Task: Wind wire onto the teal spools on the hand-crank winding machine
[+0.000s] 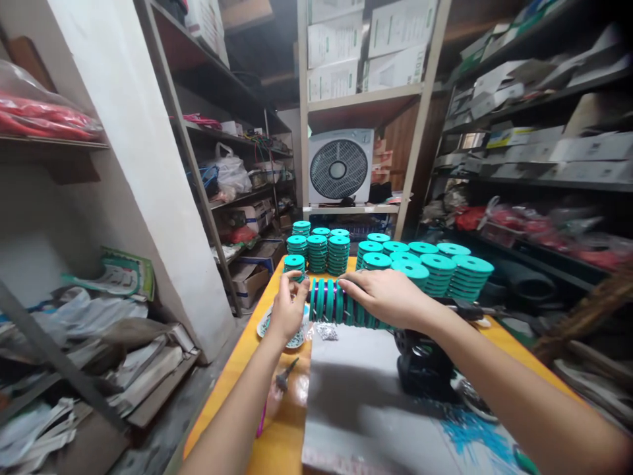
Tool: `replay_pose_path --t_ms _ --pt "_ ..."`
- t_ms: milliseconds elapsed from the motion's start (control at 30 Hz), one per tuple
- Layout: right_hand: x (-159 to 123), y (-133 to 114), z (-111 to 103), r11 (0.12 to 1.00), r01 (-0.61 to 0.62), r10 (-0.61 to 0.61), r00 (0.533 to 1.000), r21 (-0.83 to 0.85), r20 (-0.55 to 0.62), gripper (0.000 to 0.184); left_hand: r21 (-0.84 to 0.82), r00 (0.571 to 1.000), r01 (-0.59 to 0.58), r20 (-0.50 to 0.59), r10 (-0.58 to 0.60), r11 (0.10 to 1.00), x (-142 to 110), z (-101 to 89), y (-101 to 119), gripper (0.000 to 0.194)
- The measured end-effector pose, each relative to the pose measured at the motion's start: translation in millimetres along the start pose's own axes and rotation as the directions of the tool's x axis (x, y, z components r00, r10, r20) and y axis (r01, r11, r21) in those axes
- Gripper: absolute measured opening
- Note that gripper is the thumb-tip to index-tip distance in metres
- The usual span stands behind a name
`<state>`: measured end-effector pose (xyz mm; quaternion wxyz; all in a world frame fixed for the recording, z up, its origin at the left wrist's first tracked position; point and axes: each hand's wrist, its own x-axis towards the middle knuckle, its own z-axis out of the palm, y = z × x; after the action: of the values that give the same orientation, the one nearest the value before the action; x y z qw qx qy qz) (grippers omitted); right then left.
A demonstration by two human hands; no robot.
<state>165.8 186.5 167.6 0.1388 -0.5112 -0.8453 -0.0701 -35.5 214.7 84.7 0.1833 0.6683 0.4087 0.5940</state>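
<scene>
left hand (288, 306) beside spools (330, 302), right (388, 293) atop

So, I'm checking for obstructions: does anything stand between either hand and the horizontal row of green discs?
Nothing visible does. The right hand lies over the horizontal row of green discs; the left hand is at its left end, exact contact unclear.

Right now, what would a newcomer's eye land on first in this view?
Most likely the stacks of bright teal spools across the far part of the yellow table. In front of them, a sideways row of teal spools has the left hand at its left end and the right hand over its top. Beyond, a box fan stands on the central shelf.
</scene>
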Motion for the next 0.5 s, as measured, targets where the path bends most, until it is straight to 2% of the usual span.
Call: replay_pose_path --t_ms 133,233,367,433,500 --pt "0.0 1.5 2.3 1.0 0.001 -0.001 1.0 -0.018 -0.007 0.055 -0.13 1.0 0.012 0.028 -0.008 0.991 -7.1 13.5 1.7 0.028" --pt "-0.4 2.0 4.4 1.0 -0.004 0.004 1.0 -0.031 0.004 0.055 -0.175 0.997 0.02 0.078 -0.007 0.984 -12.2 8.1 4.0 0.029" --pt "2.1 1.5 7.0 0.998 -0.041 0.043 0.998 -0.052 0.039 0.056 -0.144 0.974 0.121 0.209 -0.089 0.982 -0.4 -3.4 5.5 0.028" --pt "4.3 3.2 9.3 0.997 -0.061 0.063 0.997 -0.055 0.048 0.057 -0.119 0.972 0.12 0.218 -0.092 0.986 3.8 -5.8 7.0 0.024" --pt "6.5 7.5 13.2 0.996 -0.067 0.07 0.996 -0.057 0.046 0.057 -0.109 0.977 0.097 0.201 -0.073 0.989 1.7 -5.2 8.9 0.028"
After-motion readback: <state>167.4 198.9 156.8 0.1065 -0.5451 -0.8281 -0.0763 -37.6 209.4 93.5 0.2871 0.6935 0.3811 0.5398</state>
